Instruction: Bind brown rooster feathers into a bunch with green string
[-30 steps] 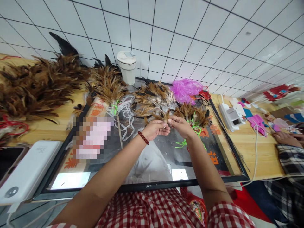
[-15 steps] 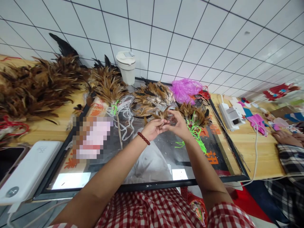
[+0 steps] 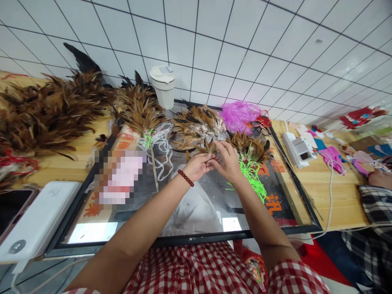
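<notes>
Above the framed glass board (image 3: 196,220), my left hand (image 3: 197,166) is closed in a pinch on a small bunch of brown feathers (image 3: 209,146). My right hand (image 3: 229,163) meets it from the right, thumb and fingers curled round the base of the same bunch; the exact grip is partly hidden. Just behind lies a pile of loose brown and black feathers (image 3: 199,122). To the right of my right hand are more feathers (image 3: 249,145) and a tangle of bright green strings (image 3: 252,177). A feather bundle (image 3: 139,108) tied with green string on a stick lies left.
A white lidded cup (image 3: 163,87) stands against the tiled wall. Pink plastic (image 3: 240,114) lies at the back. Big feather heaps (image 3: 45,114) and a white power bank (image 3: 45,220) are left. Rightward are a white power strip (image 3: 297,149) and another person's sleeve (image 3: 376,204).
My right hand has shifted slightly left, its fingers closer to my left fingertips. More of the green strings shows. The other person's hand at right has drawn back toward the edge.
</notes>
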### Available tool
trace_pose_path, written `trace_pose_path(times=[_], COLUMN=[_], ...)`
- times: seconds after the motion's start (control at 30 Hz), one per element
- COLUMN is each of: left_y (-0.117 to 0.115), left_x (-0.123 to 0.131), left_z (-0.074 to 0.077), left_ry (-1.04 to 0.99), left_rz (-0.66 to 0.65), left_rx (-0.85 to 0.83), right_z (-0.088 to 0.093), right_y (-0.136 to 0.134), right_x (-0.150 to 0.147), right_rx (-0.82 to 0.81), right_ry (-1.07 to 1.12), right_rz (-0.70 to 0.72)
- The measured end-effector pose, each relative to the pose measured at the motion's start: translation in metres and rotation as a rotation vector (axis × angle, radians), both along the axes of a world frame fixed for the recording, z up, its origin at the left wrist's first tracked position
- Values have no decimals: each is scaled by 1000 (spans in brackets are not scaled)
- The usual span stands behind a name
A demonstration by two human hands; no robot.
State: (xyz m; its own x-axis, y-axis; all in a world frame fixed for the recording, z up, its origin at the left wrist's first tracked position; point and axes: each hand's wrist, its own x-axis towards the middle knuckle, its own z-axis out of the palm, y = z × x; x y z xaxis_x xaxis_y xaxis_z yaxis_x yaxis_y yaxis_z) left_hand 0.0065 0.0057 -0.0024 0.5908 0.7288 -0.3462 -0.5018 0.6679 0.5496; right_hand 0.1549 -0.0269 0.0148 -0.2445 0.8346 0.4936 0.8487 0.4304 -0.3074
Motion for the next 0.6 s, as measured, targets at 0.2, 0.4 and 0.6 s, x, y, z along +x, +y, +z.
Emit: trace_pose_path(times=[0.2,0.4,0.6], left_y=[-3,-2,-1], left_x=[-1,-8,-10], left_z=[3,2,2], left_ry=[0,80,34], left_rz=[20,-261,-306], left_rx=[30,144,156], right_z=[5,8,3], right_y=[5,5,8], right_x=[1,4,1], right_rx=[-267,-869,-773], right_ry=[535,1075,1199], right_rz=[-23,149,34])
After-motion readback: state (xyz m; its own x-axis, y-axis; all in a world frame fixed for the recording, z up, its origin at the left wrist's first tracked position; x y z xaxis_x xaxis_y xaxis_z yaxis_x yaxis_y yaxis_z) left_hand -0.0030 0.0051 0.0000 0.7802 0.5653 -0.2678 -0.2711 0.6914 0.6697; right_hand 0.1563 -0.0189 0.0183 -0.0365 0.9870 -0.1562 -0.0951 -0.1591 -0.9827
